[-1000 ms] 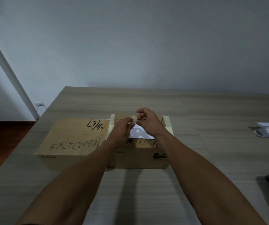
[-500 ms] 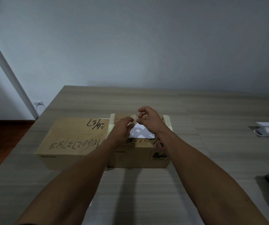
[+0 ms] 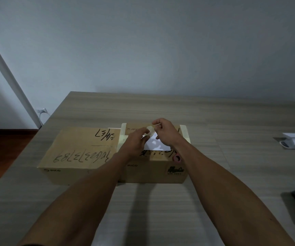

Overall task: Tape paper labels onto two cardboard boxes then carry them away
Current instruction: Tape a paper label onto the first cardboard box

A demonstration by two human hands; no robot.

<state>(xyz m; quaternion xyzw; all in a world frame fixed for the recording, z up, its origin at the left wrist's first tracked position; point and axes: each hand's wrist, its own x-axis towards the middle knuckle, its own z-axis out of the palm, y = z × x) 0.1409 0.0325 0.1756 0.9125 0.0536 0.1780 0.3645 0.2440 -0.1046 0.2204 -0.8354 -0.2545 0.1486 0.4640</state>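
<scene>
Tape roll (image 3: 150,130) higher; translucent, pale.

You face a plain pale wall (image 3: 161,47) in dim, bluish light. Before you stands a bench (image 3: 161,107) with a grey wood-grain top, its far edge close to the wall. On your left a white pipe or trim strip (image 3: 8,75) runs slantwise down the wall to a socket (image 3: 41,110) with a white cable plugged in. Beneath it lies a dark reddish wooden floor (image 3: 2,150).
</scene>
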